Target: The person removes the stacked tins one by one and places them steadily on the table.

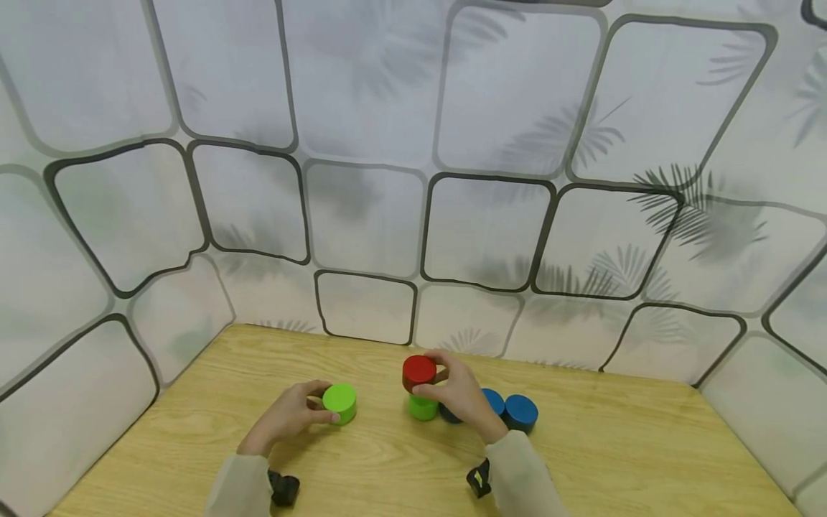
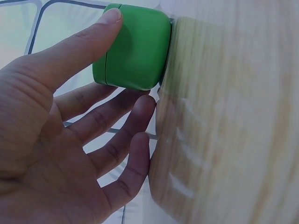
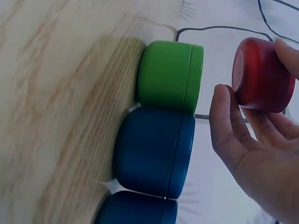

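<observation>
My left hand (image 1: pixel 291 415) pinches a bright green round lidded tin (image 1: pixel 339 403) between thumb and fingers. In the left wrist view this green tin (image 2: pixel 135 49) stands at the tabletop, the thumb across its lid seam. A red round lidded tin (image 1: pixel 419 372) is in my right hand (image 1: pixel 460 395), gripped by thumb and fingers. It hangs above a second green tin (image 1: pixel 423 408), and the right wrist view shows a gap between the red tin (image 3: pixel 261 74) and the green tin (image 3: pixel 169 77). Blue tins (image 3: pixel 152 151) stand in line beside that green one.
Behind my right hand, more blue tins (image 1: pixel 520 412) stand on the wooden table (image 1: pixel 375 474), one mostly hidden by the hand. A pale patterned cloth wall (image 1: pixel 368 215) rises at the table's back and sides. Black wrist cameras (image 1: pixel 284 489) sit below both hands.
</observation>
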{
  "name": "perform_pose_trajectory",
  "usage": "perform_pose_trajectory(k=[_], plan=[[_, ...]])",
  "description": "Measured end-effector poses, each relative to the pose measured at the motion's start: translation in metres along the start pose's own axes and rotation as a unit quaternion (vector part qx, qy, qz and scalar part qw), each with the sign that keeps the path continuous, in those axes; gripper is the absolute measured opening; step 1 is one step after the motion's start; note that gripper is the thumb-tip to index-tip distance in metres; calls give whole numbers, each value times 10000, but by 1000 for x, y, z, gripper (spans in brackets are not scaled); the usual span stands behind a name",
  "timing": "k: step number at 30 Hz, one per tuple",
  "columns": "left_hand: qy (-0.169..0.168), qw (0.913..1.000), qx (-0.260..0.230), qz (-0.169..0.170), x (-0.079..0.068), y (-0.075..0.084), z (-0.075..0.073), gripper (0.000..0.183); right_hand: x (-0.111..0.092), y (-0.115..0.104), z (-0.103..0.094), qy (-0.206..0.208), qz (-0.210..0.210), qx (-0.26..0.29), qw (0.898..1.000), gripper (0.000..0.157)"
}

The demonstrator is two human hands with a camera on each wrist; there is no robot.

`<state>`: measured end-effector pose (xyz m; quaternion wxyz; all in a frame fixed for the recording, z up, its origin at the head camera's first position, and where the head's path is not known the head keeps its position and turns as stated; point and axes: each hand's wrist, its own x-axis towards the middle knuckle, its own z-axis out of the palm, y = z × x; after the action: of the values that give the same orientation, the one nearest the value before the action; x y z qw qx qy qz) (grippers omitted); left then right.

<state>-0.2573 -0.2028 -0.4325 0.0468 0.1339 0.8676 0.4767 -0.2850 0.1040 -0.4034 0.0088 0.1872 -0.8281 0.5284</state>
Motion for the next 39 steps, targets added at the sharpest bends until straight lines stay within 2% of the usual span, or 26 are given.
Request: perform_pose_trajectory(k=[26,39], plan=[[87,9999,99,-48,0,2,1,54,-9,5,-32,305,134,228,9992,58],[3,10000,34,-6,0,1,0,54,-15,14,-43,364,194,3,9992,54]])
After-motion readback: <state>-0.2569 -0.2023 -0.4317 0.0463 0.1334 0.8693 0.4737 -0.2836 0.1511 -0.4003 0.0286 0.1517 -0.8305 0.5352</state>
